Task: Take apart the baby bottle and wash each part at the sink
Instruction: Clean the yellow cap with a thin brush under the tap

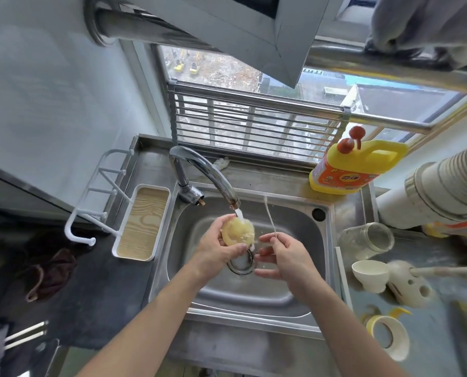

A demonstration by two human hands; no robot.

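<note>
The yellowish round bottle part point(239, 231) sits in the left grip point(218, 248), whose fingers curl around it and keep it directly under the water stream point(239, 213) from the tap point(205, 172), above the sink point(254, 319). Just to the right of it, the right grip point(284, 257) pinches a thin pale straw point(270, 216), which rises upward from the pinch. Further right of this grip, on the counter point(428, 322), the clear bottle body point(368, 238) lies on its side, with a white cup-shaped piece point(369, 273) and a tape roll point(390, 336) nearer to the person.
</note>
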